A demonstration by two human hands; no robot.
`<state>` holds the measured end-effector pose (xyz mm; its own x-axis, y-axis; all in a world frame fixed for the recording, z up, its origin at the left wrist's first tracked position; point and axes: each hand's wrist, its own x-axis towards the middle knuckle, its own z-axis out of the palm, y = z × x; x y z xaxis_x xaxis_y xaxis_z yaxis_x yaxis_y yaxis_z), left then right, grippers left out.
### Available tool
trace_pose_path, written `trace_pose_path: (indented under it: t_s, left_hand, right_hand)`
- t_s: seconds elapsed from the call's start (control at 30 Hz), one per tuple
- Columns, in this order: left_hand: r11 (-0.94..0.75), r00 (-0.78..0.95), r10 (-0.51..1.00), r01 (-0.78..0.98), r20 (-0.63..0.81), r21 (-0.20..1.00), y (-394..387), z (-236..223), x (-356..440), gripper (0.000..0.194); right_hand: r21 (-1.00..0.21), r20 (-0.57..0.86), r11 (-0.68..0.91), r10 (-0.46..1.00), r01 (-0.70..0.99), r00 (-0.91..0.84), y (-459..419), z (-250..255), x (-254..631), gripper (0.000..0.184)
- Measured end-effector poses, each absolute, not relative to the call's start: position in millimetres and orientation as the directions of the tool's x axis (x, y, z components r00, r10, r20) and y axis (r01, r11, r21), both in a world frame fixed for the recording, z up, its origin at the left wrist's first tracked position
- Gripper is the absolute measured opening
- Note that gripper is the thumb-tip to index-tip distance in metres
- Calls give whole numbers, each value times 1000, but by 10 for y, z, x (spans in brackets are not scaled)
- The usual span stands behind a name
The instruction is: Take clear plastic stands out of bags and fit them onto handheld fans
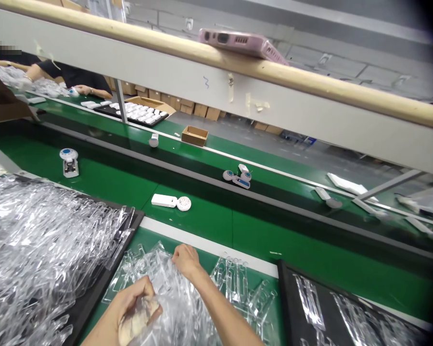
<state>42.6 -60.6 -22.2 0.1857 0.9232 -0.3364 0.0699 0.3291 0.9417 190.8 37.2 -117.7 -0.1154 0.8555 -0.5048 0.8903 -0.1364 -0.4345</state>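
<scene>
A crinkled clear plastic bag lies in front of me on the green worktop, with clear plastic pieces in and around it. My left hand is curled at the bag's near left side, thumb up, its fingers closed on the plastic; pale coverings show on the fingers. At the bag's far edge, my right hand is closed in a pinch on the film, its fingertips partly hidden. Loose clear plastic clips lie to the right of my right forearm.
A black tray heaped with clear pieces stands left; another black tray is at right. Beyond, white handheld fans lie on the green surface and dark belt. A pink phone rests on the wooden rail. A co-worker's hand is far left.
</scene>
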Motion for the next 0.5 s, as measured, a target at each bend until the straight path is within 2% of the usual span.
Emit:
trace_pose_path:
  t_s: [0.13, 0.33, 0.4, 0.5]
  left_hand:
    - [305, 185, 927, 128, -325, 944, -578, -210, 405, 49]
    - [248, 199, 942, 125, -269, 961, -598, -238, 353, 46]
    - [238, 202, 944, 127, -260, 963, -600, -200, 351, 45]
    - [215, 198, 951, 134, -239, 967, -589, -117, 356, 45]
  right_hand:
    - [-494, -406, -42, 894, 868, -188, 320, -1052, 1958, 20]
    - [-616, -186, 152, 926, 773, -330, -73, -468, 2178, 19]
    - [-588, -68, 262, 927, 765, -369, -241, -282, 2251, 19]
    - [-465, 70, 407, 902, 786, -425, -417, -111, 2347, 18]
